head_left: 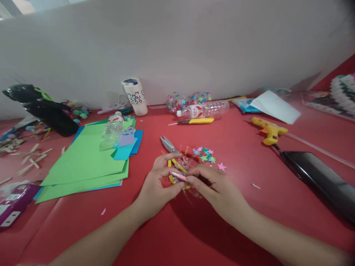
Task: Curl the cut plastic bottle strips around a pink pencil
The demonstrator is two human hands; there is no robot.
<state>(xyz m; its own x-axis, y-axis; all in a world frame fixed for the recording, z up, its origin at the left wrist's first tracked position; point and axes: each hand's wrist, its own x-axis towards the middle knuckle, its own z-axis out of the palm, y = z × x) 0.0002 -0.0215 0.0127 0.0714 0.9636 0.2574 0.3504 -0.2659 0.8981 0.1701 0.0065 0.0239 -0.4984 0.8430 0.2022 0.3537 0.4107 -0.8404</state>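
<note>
Both my hands meet at the middle of the red table, pinching one small pink strip (179, 177) that looks like folded paper. My left hand (158, 181) grips its left end between thumb and fingers. At its other end, my right hand (213, 183) closes on it with thumb and forefinger. Scissors (168, 144) with yellow handles lie behind and under my hands, blades pointing away to the left. Clear plastic scraps around the handles are partly hidden by my fingers. Just beyond my right hand lie several colourful paper stars (204, 153) and a single pink star (222, 167).
Green paper sheets (85, 159) lie left, with a clear bottle (112, 131) on them. A yellow utility knife (201, 120) and another bottle (205, 109) lie at the back. A yellow glue gun (270, 131) and a black bag-like case (321, 177) lie right; a white tumbler (135, 96) stands behind.
</note>
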